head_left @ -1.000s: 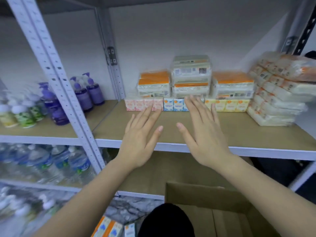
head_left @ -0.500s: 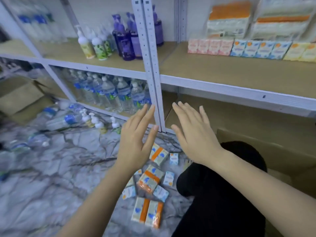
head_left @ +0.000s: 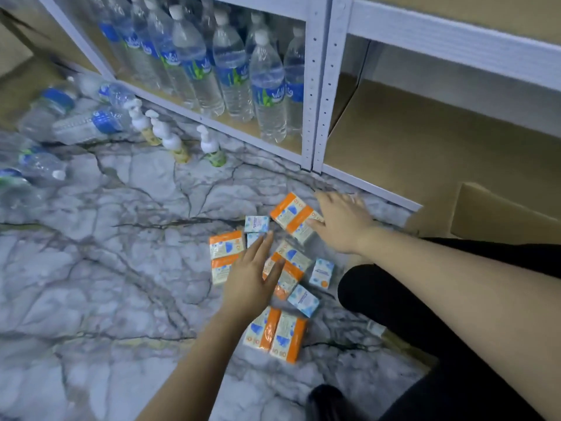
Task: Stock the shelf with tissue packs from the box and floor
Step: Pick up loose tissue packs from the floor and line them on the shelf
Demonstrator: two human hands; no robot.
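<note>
Several tissue packs lie scattered on the marble floor [head_left: 91, 268]. An orange-and-white pack [head_left: 290, 214] lies farthest from me, and my right hand [head_left: 340, 221] rests open over its right end, fingers spread. My left hand [head_left: 250, 275] hovers open above the middle of the pile, partly covering an orange pack [head_left: 226, 249] and another orange pack [head_left: 290, 268]. Two orange packs [head_left: 274, 332] lie side by side nearest me. Small blue-and-white packs [head_left: 257, 223] [head_left: 322, 271] [head_left: 303, 300] sit among them. The cardboard box [head_left: 501, 214] stands at the right.
Upright water bottles [head_left: 233, 65] fill the bottom shelf at left behind a white steel post [head_left: 321, 86]. The bottom shelf board [head_left: 425, 138] at right is bare wood. Fallen water bottles [head_left: 79, 123] and pump bottles [head_left: 176, 144] lie on the floor at left. My dark-clothed knee [head_left: 394, 296] is at right.
My view has dropped from the stocked upper shelf to the floor. Both hands have come down from the shelf and now reach over the scattered packs.
</note>
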